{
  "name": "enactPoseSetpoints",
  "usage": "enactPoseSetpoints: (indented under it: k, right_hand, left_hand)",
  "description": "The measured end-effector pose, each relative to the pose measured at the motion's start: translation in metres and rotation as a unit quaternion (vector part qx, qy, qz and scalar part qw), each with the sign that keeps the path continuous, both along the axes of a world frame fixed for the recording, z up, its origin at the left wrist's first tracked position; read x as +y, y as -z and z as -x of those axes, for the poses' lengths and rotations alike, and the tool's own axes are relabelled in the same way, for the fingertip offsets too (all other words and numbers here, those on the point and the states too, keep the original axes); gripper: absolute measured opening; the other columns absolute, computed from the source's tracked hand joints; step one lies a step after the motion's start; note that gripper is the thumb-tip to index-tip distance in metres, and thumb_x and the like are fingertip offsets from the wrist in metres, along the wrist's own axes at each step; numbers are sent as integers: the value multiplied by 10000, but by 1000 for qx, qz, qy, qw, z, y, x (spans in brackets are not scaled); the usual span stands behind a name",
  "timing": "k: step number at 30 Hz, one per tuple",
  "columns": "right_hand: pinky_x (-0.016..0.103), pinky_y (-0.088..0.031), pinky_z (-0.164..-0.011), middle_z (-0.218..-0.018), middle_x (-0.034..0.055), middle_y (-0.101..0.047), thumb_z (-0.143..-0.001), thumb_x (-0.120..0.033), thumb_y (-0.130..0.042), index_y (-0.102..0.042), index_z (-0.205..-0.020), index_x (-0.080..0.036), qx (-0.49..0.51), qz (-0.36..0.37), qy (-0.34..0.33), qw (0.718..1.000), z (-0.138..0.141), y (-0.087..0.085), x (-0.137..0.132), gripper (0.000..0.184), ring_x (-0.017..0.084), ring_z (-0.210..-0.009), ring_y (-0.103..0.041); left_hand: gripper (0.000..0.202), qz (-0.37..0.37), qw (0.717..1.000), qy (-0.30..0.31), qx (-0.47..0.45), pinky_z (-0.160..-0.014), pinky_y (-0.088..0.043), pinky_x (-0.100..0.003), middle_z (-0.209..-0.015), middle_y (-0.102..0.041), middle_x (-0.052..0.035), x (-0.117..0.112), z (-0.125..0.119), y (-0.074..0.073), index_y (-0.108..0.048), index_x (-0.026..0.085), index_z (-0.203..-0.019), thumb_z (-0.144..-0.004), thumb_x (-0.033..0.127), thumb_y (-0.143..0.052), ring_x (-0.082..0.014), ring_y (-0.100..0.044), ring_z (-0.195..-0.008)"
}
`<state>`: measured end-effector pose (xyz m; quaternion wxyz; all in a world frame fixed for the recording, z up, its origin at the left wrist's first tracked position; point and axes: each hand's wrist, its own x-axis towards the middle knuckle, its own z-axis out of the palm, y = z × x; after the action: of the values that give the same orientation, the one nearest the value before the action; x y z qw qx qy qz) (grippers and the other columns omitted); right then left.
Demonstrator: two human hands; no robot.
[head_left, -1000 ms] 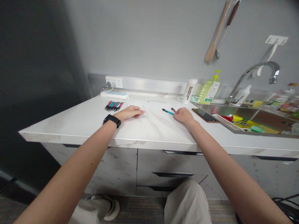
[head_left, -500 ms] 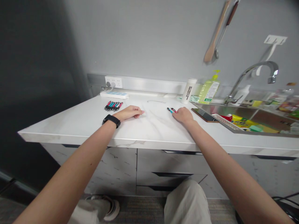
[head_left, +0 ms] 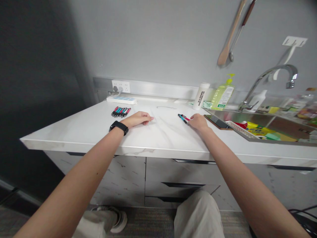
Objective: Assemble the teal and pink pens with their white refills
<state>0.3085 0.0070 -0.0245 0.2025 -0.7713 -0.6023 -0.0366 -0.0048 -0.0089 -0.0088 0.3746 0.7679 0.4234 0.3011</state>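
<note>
My left hand (head_left: pixel 141 119) rests on the white countertop (head_left: pixel 158 138) with its fingers curled in, and nothing shows in them. A black watch band circles that wrist. To its left lies a row of several pens (head_left: pixel 121 112) in red, blue and white with dark ends, side by side. My right hand (head_left: pixel 198 122) is low over the counter, its fingers closed at the end of a red pen (head_left: pixel 186 117). A blue pen (head_left: pixel 183 119) lies alongside the red one, its near end close to my fingertips. The underside of my right fingers is hidden.
Right of my right hand lie a phone (head_left: pixel 216 122) and the sink (head_left: pixel 284 124) with packets in it. Behind stand a white cylinder (head_left: pixel 201 96) and a green pump bottle (head_left: pixel 223 95). A power strip (head_left: pixel 121 100) lies at the back left.
My right hand has drawn slightly to the right, so more of the blue and red pens shows. My left hand stays in place.
</note>
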Motion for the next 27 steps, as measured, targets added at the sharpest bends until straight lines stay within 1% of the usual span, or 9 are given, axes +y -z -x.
enactPoseSetpoints:
  k: [2,7,10,13,16,19,22,25,27]
  right_hand:
    - [263,-464,-718,-994,161,-713,-681,-193,-661,-704,-981,-120,-4,-11,-3,1000,0,-1,0,312,266,-942,-659]
    - [262,-468,-740,-965,161,-721,-714,-189,-625,-725,-895,-130,1,-5,-25,1000,2,-3,-2,215,265,-945,-658]
    - [261,-466,-736,-976,163,-720,-726,-170,-590,-721,-899,-127,20,-2,-25,999,4,-5,-3,221,267,-956,-658]
    - [246,-458,-714,-973,162,-720,-709,-144,-591,-713,-894,-123,35,-1,-24,999,6,-7,-5,222,259,-951,-657]
    - [234,-450,-686,-957,159,-722,-727,-167,-580,-708,-894,-122,49,-6,-21,999,8,-9,-5,214,245,-927,-661]
    - [245,-449,-692,-959,161,-720,-757,-199,-555,-710,-894,-125,53,-2,-22,998,8,-9,-5,219,254,-933,-660]
    - [245,-452,-708,-938,150,-724,-734,-181,-582,-717,-849,-135,47,10,-37,998,6,-7,-4,184,255,-931,-661]
    - [236,-455,-699,-912,132,-726,-707,-160,-618,-710,-837,-141,51,-4,-38,998,4,-4,-3,160,240,-904,-668]
    - [240,-456,-697,-909,134,-724,-709,-182,-637,-700,-848,-136,52,-18,-34,998,4,-2,-1,159,240,-900,-667]
  left_hand:
    - [313,-1,1000,-2,2,-639,-344,-274,-595,-540,5,0,0,0,-567,169,-642,-729,460,-641,-117,-468,-574]
    - [313,-4,1000,-8,12,-635,-339,-273,-594,-539,5,-3,-1,-1,-564,169,-633,-728,458,-637,-116,-462,-573]
    - [311,-5,1000,-10,15,-635,-336,-273,-598,-541,4,-4,-1,-2,-564,168,-630,-730,454,-633,-114,-458,-573]
    - [314,-9,1000,-9,17,-638,-336,-273,-606,-547,2,-4,-1,-3,-568,169,-635,-730,461,-630,-117,-461,-580]
    - [323,-11,1000,-7,19,-645,-341,-274,-614,-552,1,-3,0,-2,-568,169,-640,-728,474,-629,-120,-469,-589]
    - [327,-11,1000,-2,16,-653,-346,-275,-618,-554,3,-1,1,0,-569,169,-646,-726,481,-630,-120,-475,-592]
    - [322,-12,1000,0,12,-651,-343,-276,-616,-556,3,1,1,1,-574,169,-647,-724,477,-634,-120,-473,-588]
    - [319,-11,1000,-1,9,-650,-342,-278,-612,-557,0,0,1,1,-576,170,-640,-723,473,-636,-123,-475,-586]
    - [317,-11,1000,0,8,-652,-345,-279,-610,-558,-2,-1,1,0,-575,172,-637,-724,470,-635,-125,-477,-586]
